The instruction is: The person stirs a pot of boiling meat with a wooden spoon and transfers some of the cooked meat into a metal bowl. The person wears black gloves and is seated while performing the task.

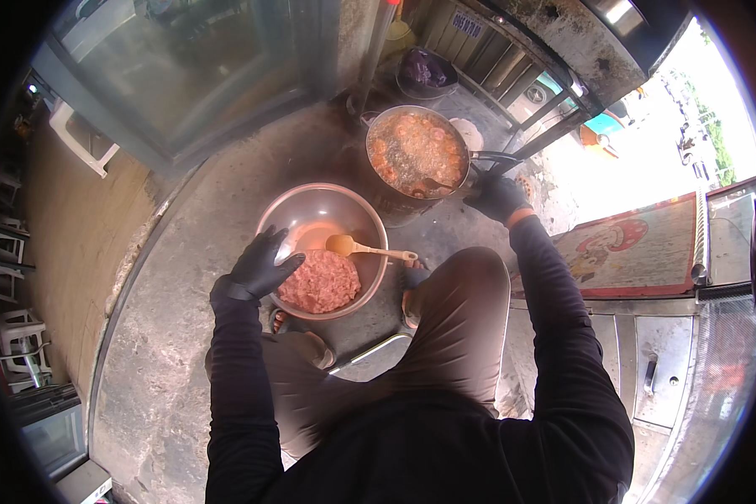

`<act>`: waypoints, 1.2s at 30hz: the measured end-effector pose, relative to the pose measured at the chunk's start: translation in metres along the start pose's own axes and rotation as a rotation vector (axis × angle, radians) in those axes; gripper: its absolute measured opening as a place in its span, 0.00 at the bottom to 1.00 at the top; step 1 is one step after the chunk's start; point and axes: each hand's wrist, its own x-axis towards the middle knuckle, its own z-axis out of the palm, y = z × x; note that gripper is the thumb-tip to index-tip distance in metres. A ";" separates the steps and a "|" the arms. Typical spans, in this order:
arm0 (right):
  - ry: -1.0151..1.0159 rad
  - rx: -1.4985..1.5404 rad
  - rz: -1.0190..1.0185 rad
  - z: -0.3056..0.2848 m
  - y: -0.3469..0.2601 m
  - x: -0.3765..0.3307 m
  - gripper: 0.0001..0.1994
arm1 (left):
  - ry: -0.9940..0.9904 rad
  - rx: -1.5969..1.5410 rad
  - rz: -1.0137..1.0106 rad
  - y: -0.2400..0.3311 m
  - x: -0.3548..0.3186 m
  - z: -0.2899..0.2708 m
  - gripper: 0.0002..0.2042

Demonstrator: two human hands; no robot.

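My left hand (262,265), in a black glove, rests with fingers spread on the left rim of a steel bowl (311,206) on the ground. Pink minced meat (320,281) fills the bowl's near side, and a wooden spoon (363,247) lies across it, handle pointing right. My right hand (497,196), also black-gloved, is closed on a dark utensil handle at the right rim of a big pot (395,195). Round orange-brown pieces float in bubbling liquid (417,149) inside the pot.
My knees and sandalled feet are by the bowl on a grey concrete floor (185,294). A metal stand (554,59) rises behind the pot, a dark bag (426,69) lies in a basin, a glass door (176,67) at the back left, a patterned mat (630,248) at the right.
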 end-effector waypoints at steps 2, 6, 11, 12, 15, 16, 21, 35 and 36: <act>0.014 0.012 -0.004 0.007 -0.006 -0.003 0.20 | 0.000 0.000 0.007 0.000 0.000 0.001 0.40; -0.052 0.146 -0.036 0.020 -0.014 0.003 0.20 | -0.002 0.001 0.001 -0.002 0.000 0.003 0.40; -0.254 0.418 0.118 0.044 0.007 0.025 0.23 | 0.003 -0.029 -0.008 -0.006 0.001 0.005 0.39; -0.233 0.412 0.055 0.050 0.013 0.028 0.24 | 0.002 -0.030 -0.007 -0.007 0.002 0.005 0.39; -0.150 0.411 -0.081 0.062 0.028 0.031 0.23 | 0.007 -0.007 0.009 -0.008 0.004 0.007 0.39; -0.121 0.408 -0.106 0.063 0.031 0.030 0.22 | 0.011 0.006 0.015 -0.008 0.004 0.007 0.39; 0.026 0.421 0.043 0.053 0.038 0.023 0.20 | 0.021 -0.012 0.015 -0.012 0.004 0.010 0.38; -0.150 0.632 -0.015 0.048 0.036 0.005 0.20 | 0.018 -0.014 0.026 -0.012 0.004 0.011 0.38; -0.158 0.645 0.015 0.047 0.033 0.005 0.21 | 0.017 -0.013 0.020 -0.012 0.004 0.011 0.38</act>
